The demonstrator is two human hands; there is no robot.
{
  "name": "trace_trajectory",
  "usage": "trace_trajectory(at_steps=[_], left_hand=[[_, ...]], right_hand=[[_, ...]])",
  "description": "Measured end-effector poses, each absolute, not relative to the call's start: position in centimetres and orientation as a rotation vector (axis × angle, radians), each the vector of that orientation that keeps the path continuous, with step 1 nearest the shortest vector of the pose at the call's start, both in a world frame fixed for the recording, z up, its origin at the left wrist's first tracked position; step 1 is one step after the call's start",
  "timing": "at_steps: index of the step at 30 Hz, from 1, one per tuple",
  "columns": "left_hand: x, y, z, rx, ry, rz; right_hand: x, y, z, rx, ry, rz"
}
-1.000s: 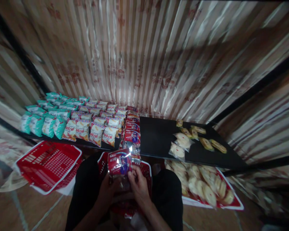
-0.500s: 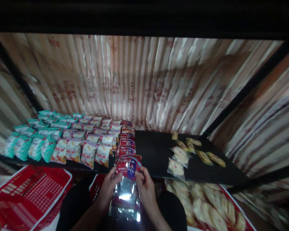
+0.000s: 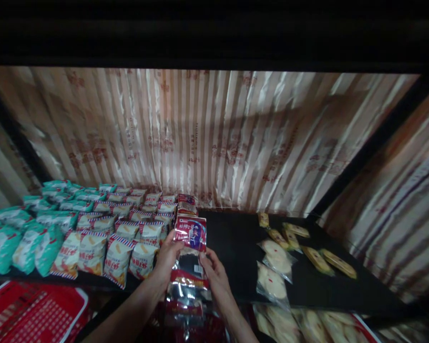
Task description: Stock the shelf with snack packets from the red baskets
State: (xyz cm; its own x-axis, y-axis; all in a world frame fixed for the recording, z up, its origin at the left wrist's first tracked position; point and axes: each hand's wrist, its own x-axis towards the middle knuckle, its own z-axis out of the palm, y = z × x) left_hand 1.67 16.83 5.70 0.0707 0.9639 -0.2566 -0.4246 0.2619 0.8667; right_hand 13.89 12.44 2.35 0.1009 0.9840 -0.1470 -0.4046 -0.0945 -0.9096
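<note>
Between both hands I hold a strip of red snack packets [image 3: 191, 233], its top packet printed red and blue with white lettering. My left hand [image 3: 167, 259] is closed on the strip's left edge. On the right edge, the fingers of my right hand [image 3: 215, 272] are pinched. Below them the strip hangs shiny and dark, with a barcode label showing. Just behind it, a row of similar red packets [image 3: 186, 200] lies on the black shelf [image 3: 229, 257], partly hidden by the held strip. White and red snack bags [image 3: 119, 255] stand in rows left of my left hand.
Teal snack bags [image 3: 28, 245] fill the shelf's left end. Flat round breads in clear bags [image 3: 271, 281] and small yellow packets [image 3: 316, 259] lie to the right. Below are a red basket [image 3: 32, 314] and more bagged bread [image 3: 314, 326]. A black beam [image 3: 214, 38] crosses overhead.
Both hands have moved forward over the shelf with the strip, covering more of the red row. The camera view has tipped upward, so the baskets sit lower in view.
</note>
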Motion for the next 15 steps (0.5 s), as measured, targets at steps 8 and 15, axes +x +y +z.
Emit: trace_trajectory(at_steps=[8,15], left_hand=[[3.6,21.0,4.4,0.779,1.079,1.231],[4.7,24.0,4.5,1.017,1.255,1.159]], right_hand=[[15.7,14.9,1.8,-1.072,-0.737,1.387],[17.2,20.0,1.2,-1.183,-0.695,1.288]])
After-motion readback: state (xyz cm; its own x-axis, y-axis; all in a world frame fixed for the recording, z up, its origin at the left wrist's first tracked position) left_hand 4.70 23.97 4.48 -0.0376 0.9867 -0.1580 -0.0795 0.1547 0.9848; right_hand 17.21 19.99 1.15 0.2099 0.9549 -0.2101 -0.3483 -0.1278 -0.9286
